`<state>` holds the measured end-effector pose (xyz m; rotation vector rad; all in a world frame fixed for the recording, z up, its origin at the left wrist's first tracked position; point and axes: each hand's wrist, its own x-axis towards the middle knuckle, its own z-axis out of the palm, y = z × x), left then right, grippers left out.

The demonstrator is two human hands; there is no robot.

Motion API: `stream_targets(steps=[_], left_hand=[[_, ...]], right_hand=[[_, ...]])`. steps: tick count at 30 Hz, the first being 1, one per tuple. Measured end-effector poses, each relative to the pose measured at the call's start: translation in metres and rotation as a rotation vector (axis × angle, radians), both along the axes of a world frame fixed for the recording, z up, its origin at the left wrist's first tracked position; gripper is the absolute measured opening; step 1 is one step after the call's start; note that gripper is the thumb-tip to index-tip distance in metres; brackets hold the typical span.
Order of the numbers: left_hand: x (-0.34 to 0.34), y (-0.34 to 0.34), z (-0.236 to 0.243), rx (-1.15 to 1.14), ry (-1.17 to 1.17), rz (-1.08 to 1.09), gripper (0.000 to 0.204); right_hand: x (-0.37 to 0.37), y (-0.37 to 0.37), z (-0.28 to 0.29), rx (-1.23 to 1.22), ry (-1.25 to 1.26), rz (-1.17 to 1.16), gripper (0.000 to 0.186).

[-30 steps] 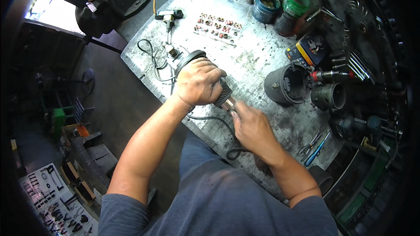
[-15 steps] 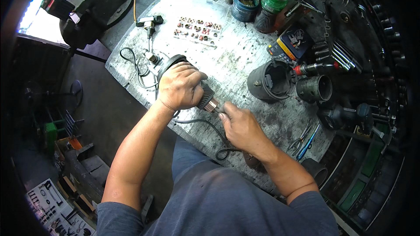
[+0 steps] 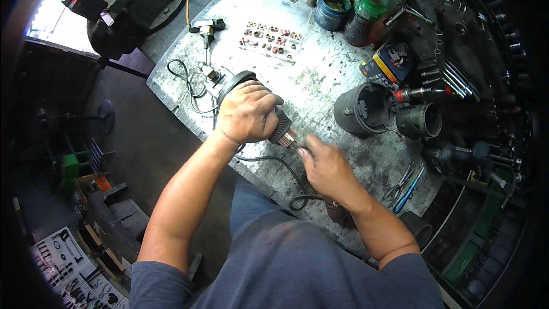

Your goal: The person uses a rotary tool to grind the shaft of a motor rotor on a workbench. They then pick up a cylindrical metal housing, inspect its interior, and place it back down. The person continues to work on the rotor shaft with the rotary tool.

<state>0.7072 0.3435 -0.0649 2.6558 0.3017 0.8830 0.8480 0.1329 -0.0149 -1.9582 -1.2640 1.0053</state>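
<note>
Left hand (image 3: 249,111): fingers are closely wrapping ribbed motor part (image 3: 281,130), left of cylindrical housing (image 3: 347,111) | Right hand (image 3: 329,169): fingers are nearly meeting at its shaft (image 3: 294,145), hold unclear | Change: they are sitting farther out than a second ago, baring shaft.

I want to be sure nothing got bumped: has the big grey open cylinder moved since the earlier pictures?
No. The big grey cylinder keeps its place relative to the blue tub; only the whole view shifts.
</note>
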Motion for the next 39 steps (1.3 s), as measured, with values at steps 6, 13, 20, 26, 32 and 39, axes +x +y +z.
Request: stream_targets(steps=[6, 13, 20, 26, 32, 39], left_hand=[[-0.001, -0.002, -0.001, -0.028, -0.012, 0.003, 0.022], [0.001, -0.003, -0.001, -0.010, -0.001, 0.006, 0.024], [0.001, -0.004, -0.002, -0.020, 0.019, 0.023, 0.029], [0.001, -0.004, -0.003, -0.010, 0.018, 0.027, 0.028], [0.001, -0.005, -0.002, -0.011, 0.006, 0.023, 0.028], [0.000, -0.004, -0.003, 0.000, 0.003, 0.025, 0.024]], right_hand=[[-0.005, 0.002, -0.010, 0.113, -0.044, 0.002, 0.012], [-0.007, -0.001, -0.016, 0.103, -0.003, -0.055, 0.015], [-0.009, -0.002, -0.017, 0.154, -0.007, -0.056, 0.015], [-0.009, -0.003, -0.019, 0.101, 0.010, -0.052, 0.015], [-0.011, -0.002, -0.017, 0.117, -0.009, -0.065, 0.014], [-0.013, -0.003, -0.015, 0.094, -0.027, -0.054, 0.015]])
